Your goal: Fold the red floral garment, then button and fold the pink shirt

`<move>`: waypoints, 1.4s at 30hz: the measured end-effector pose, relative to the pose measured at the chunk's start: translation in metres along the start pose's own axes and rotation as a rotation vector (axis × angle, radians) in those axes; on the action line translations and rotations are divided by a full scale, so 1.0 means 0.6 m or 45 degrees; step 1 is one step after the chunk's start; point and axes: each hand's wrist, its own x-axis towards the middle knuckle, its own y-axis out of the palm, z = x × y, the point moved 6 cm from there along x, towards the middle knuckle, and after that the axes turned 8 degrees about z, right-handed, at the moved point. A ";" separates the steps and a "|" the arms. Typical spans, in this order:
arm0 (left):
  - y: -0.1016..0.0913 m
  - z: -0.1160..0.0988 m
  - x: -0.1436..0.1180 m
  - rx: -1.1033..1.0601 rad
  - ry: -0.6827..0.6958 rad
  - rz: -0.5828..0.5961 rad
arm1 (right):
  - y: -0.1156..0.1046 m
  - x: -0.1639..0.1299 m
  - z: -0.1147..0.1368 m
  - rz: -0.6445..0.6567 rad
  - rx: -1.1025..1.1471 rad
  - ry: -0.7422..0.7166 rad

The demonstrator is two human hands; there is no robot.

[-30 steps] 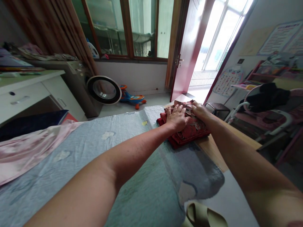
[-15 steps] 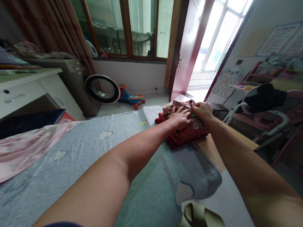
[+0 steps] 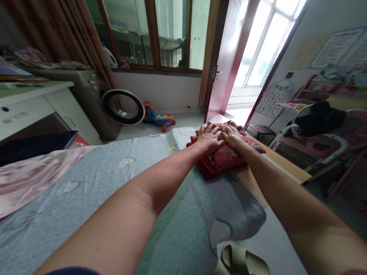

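A folded stack of red patterned cloth (image 3: 220, 162) lies at the far corner of the bed, on a blue-grey sheet (image 3: 149, 160) with cloud shapes. My left hand (image 3: 208, 138) rests palm down on the top left of the cloth, fingers spread. Beside it, my right hand (image 3: 233, 137) also lies flat on the cloth, fingers stretched forward and slightly apart. The two hands are close together, and both touch the top layer. A part of the cloth sticks out to the right past my right wrist.
Pink cloth (image 3: 37, 173) lies on the bed's left. Beyond stands a washing machine with its round door (image 3: 123, 107) open, near a blue and orange ride-on toy (image 3: 159, 118). To the right are a stool (image 3: 260, 130) and a pink chair (image 3: 315, 141). Light green slippers (image 3: 241, 259) sit below.
My right hand has let go of the cloth it was pinching at the right and moved left, now flat next to my left hand. The top cloth now extends further right.
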 end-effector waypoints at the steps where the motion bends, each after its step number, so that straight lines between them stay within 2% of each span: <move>1: 0.006 0.005 0.002 0.000 -0.002 0.048 | 0.011 -0.001 0.002 0.028 -0.007 -0.017; 6: 0.024 0.019 0.006 -0.073 -0.046 0.189 | 0.048 0.000 0.009 0.204 -0.073 -0.177; 11: 0.029 0.021 0.003 -0.083 -0.037 0.246 | 0.057 0.007 0.002 0.222 -0.070 -0.159; 13: 0.029 0.024 -0.008 -0.076 -0.034 0.231 | 0.059 0.007 0.000 0.216 -0.059 -0.141; 16: 0.027 0.033 -0.048 -0.095 -0.072 0.116 | 0.060 0.007 -0.003 0.217 -0.045 -0.089; 19: 0.034 0.044 -0.119 -0.135 -0.119 -0.018 | 0.059 0.006 -0.005 0.223 -0.041 -0.029; 22: 0.059 0.057 -0.218 -0.128 -0.154 -0.036 | 0.056 0.005 -0.005 0.250 -0.039 0.029; 27: 0.113 0.110 -0.416 -0.045 -0.322 0.080 | 0.029 0.003 0.002 0.275 -0.038 0.116; 30: 0.123 0.162 -0.534 0.049 -0.447 0.117 | -0.015 -0.004 0.021 0.157 -0.048 0.142; 33: 0.114 0.220 -0.639 0.141 -0.608 0.137 | -0.074 -0.033 0.076 -0.169 0.059 0.041; 34: 0.110 0.238 -0.669 0.165 -0.668 0.150 | -0.091 -0.051 0.105 -0.296 0.131 -0.036; 36: 0.108 0.267 -0.722 0.195 -0.791 0.200 | -0.104 -0.094 0.171 -0.447 0.296 -0.204; 38: 0.111 0.284 -0.761 0.198 -0.870 0.250 | -0.084 -0.141 0.254 -0.372 0.430 -0.439; 39: 0.116 0.288 -0.775 0.188 -0.894 0.268 | -0.065 -0.164 0.298 -0.282 0.464 -0.542; 42: 0.128 0.286 -0.799 0.145 -0.918 0.250 | 0.020 -0.232 0.422 0.116 0.447 -0.744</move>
